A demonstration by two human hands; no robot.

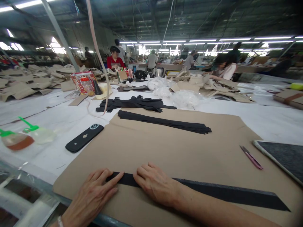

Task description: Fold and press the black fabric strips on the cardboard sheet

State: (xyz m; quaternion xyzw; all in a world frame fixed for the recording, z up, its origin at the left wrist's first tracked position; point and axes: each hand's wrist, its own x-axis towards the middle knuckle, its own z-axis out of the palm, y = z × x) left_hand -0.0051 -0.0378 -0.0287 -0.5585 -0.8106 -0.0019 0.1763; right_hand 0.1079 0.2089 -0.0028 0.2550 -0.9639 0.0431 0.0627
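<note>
A long black fabric strip (227,192) lies across the brown sheet (170,148) in front of me, its right end cut at a slant. A narrow greyish band runs along its upper edge. On the strip's left end, my left hand (91,192) holds it down with its fingertips, the index finger stretched along it. My right hand (155,184) is a little further right, fingers bent and closed on the strip; the undersides of those fingers are hidden. Beyond both hands rests a neat stack of black strips (163,121), and behind that a loose pile of black strips (132,103).
A black phone (84,138) lies left of the brown sheet, near two green-tipped squeeze bottles (17,140). Pink-handled thread snips (252,157) and a dark grey pad (281,157) are at right. Further back are plastic bags (163,86), brown pieces (208,83) and several people.
</note>
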